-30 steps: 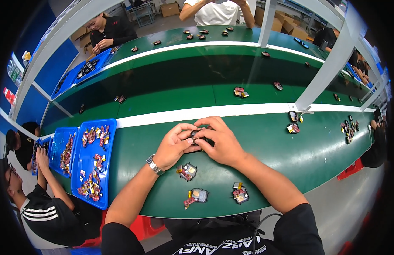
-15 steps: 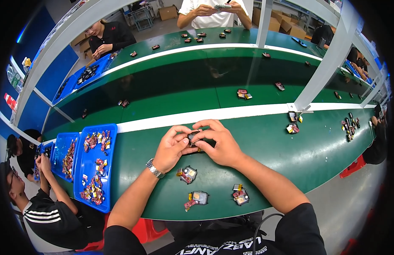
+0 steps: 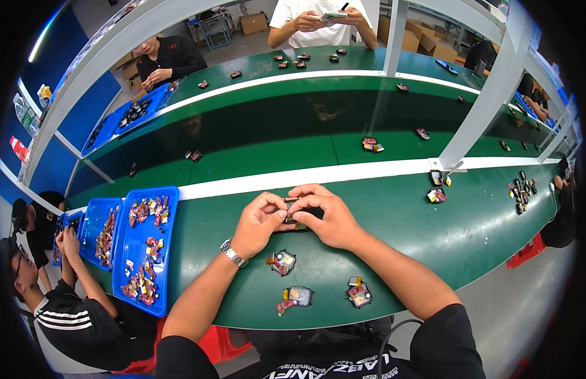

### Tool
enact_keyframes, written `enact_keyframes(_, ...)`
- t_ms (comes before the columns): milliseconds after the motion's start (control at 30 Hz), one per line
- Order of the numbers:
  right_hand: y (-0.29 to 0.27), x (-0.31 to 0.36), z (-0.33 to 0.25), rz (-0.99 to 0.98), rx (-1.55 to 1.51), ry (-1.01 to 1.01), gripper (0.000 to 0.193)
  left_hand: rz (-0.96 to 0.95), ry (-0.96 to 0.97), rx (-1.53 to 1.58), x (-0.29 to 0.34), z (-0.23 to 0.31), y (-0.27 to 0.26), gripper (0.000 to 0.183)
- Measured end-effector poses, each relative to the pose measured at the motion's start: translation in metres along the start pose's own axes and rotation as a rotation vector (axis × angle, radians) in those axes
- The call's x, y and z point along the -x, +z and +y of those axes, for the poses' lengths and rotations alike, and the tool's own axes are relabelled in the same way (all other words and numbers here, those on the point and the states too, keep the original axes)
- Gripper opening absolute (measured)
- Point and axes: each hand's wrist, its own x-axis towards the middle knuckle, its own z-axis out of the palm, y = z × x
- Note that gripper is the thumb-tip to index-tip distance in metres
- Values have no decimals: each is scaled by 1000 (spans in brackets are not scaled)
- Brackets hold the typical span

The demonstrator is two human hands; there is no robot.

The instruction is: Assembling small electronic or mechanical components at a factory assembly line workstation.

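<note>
My left hand [image 3: 260, 218] and my right hand [image 3: 324, 215] meet above the green bench, fingers closed around a small black electronic casing [image 3: 291, 206]. Both thumbs press on its near side, and my fingers cover much of it. Closer to me on the bench lie three small assemblies with dark frames, red circuit boards and yellow tabs. One assembly [image 3: 283, 262] is just below my hands, another [image 3: 295, 298] sits nearer the front edge, and a third [image 3: 359, 292] lies to its right, beside my right forearm.
A blue tray [image 3: 170, 252] of red and yellow boards stands left of my arm, with another blue tray [image 3: 92, 222] beyond. A white strip [image 3: 242, 182] and a grey post [image 3: 479, 95] border the moving-belt-like far section [image 3: 293, 145]. Co-workers sit left and across.
The view has shifted slightly, so the bench items appear a little lower and to the right. My hands stay on the casing, with small finger movements.
</note>
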Motion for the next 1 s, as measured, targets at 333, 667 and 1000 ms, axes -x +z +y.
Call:
enact_keyframes(333, 7, 5, -10, 131, 269, -126, 12, 4, -17, 125, -2, -3, 3, 23)
enact_keyframes(667, 4, 5, -12, 132, 313, -193, 15, -41, -19, 160, -2, -3, 2, 25)
enact_keyframes(1000, 6, 4, -21, 143, 348, -360, 20, -26, 44, 181, 0, -6, 3, 24)
